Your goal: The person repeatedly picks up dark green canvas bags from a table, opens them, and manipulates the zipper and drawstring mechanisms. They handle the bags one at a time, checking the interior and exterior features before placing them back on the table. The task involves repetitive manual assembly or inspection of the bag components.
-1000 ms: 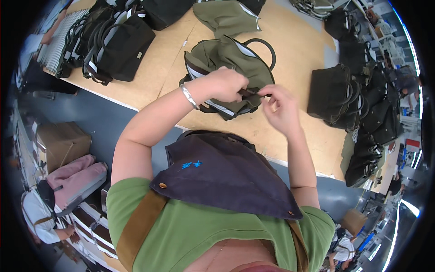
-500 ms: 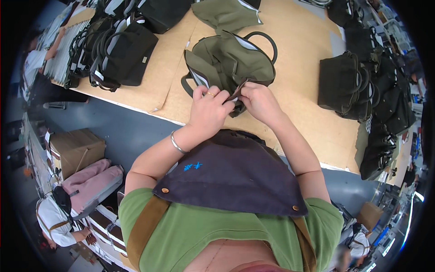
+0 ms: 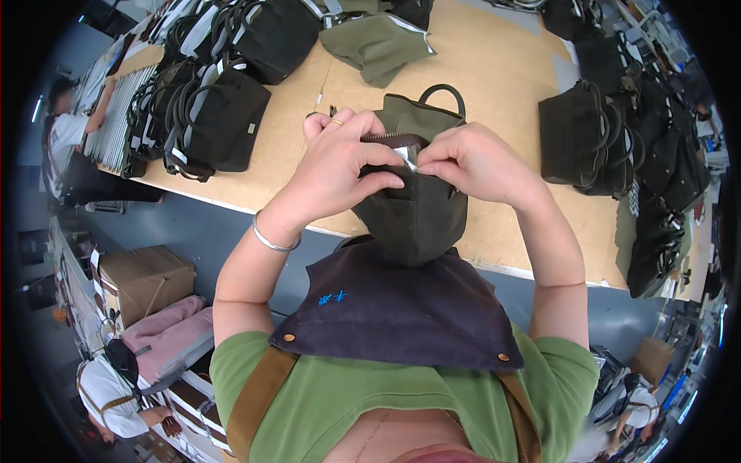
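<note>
I hold an olive green bag [image 3: 417, 208] with a black handle up in front of my chest, above the near edge of the wooden table [image 3: 494, 85]. My left hand [image 3: 340, 174] grips the bag's top edge by the zipper, a ring on one finger and a silver bangle at the wrist. My right hand [image 3: 471, 162] pinches a small pale tab [image 3: 407, 158] at the bag's opening, fingertips almost meeting those of the left. A dark purple apron bib [image 3: 394, 309] lies below the bag.
Black bags [image 3: 216, 116] are stacked at the table's left, more black bags [image 3: 594, 139] at the right, and an olive bag [image 3: 378, 46] lies farther back. A cardboard box [image 3: 147, 278] and pink cloth [image 3: 166, 339] sit on the floor at the left. Other people work at the far left and lower corners.
The olive bag has come off the table and up toward my chest. Both hands closed in on its top opening and now hold it there.
</note>
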### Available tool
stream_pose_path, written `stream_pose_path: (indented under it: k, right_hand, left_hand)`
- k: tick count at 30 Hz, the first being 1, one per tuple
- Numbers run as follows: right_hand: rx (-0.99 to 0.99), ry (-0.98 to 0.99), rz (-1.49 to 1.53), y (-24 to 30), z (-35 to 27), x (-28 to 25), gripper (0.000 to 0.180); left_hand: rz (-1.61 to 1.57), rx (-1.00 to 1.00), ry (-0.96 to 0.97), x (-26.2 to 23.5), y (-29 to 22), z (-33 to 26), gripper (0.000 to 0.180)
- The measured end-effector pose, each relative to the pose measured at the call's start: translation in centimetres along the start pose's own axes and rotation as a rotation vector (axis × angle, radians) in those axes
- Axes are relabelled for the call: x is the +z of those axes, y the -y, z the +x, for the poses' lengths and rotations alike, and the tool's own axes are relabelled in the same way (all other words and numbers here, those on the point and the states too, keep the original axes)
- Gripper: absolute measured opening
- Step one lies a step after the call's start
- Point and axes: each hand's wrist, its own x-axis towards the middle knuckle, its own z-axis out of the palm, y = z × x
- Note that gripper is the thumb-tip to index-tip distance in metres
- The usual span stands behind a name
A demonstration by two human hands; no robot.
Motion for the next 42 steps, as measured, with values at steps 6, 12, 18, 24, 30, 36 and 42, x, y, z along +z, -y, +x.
stream_pose_path:
  k: [6, 12, 18, 24, 30, 36, 42]
  right_hand:
    - [0.057, 0.056, -0.118, 0.4, -0.1, 0.0, 0.011]
    - [0.028, 0.039, 0.027, -0.1, -0.7, 0.0, 0.011]
    - [0.004, 0.015, 0.022, 0.0, -1.0, 0.1, 0.011]
    - [-0.044, -0.008, -0.057, -0.4, -1.0, 0.1, 0.011]
    - [0.036, 0.054, -0.003, 0.3, -1.1, -0.2, 0.01]
    - [-0.001, 0.068, 0.041, 0.2, -1.1, -0.3, 0.01]
    - [-0.028, 0.096, 0.132, -0.2, -1.1, -0.4, 0.01]
  left_hand:
    - [0.028, 0.05, 0.009, 0.6, 0.1, 1.0, 0.023]
    - [0.013, -0.012, 0.072, 0.1, -0.3, 1.1, 0.024]
    - [0.013, -0.003, 0.032, 0.5, -0.4, 0.9, 0.026]
    - [0.032, -0.016, 0.048, 0.6, -0.7, 1.0, 0.024]
    - [0.039, -0.041, 0.053, 0.7, -0.9, 0.8, 0.025]
    - [0.03, -0.037, 0.055, 0.5, -0.9, 0.8, 0.024]
    - [0.019, -0.041, 0.063, 0.5, -0.8, 0.8, 0.024]
